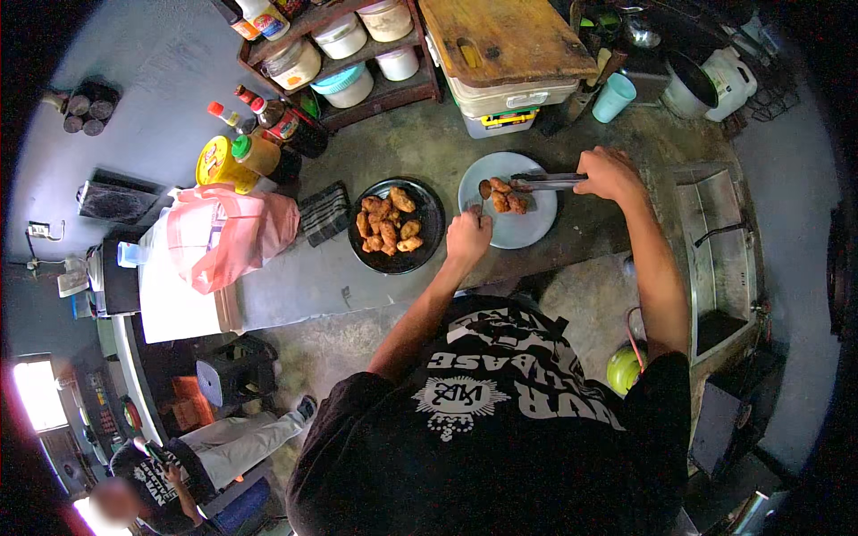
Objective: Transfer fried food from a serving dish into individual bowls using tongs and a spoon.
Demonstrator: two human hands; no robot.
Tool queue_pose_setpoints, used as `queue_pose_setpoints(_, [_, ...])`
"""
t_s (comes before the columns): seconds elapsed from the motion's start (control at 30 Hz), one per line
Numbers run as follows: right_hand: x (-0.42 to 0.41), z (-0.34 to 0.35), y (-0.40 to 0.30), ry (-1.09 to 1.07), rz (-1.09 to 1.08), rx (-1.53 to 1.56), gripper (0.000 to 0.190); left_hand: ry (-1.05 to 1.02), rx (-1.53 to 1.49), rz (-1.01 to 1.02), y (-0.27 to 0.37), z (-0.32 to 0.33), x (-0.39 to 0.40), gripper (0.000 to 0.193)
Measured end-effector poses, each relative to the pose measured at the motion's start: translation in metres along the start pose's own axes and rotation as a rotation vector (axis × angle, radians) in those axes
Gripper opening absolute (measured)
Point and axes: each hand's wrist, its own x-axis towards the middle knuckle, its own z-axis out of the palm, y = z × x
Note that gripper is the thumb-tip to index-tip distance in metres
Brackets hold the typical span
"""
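Note:
My left hand (469, 236) grips a spoon (484, 190) over the near-left rim of a pale plate (536, 228). The spoon's bowl is beside a few browned fried pieces (509, 203), which look like chicken. From the right, my right hand (608, 174) holds metal tongs (549, 181), their tips reaching the pieces; whether they grip one I cannot tell. To the left, a round black plate (429, 234) carries several more fried pieces (387, 224).
A folded dark checked cloth (325, 213) and a pink plastic bag (231, 231) lie farther left. Bottles (278, 124) and a shelf of tubs (342, 37) stand behind. A wooden board (506, 40) tops stacked containers. Right is a metal sink (720, 241). A person (167, 476) sits lower left.

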Motion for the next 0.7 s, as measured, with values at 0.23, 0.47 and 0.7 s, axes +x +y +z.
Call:
queue_pose_setpoints(0.23, [-0.002, -0.003, -0.003, -0.01, -0.004, -0.026, 0.034, -0.005, -0.049, -0.038, 0.001, 0.005, 0.009, 0.023])
queue_pose_setpoints(0.47, [0.002, 0.004, 0.004, 0.028, -0.028, -0.018, 0.035, -0.002, -0.031, -0.043, 0.002, 0.006, 0.014, 0.024])
queue_pose_setpoints(0.7, [0.002, 0.001, 0.002, -0.013, -0.018, 0.023, 0.034, -0.023, -0.033, -0.06, 0.005, 0.004, 0.015, 0.025])
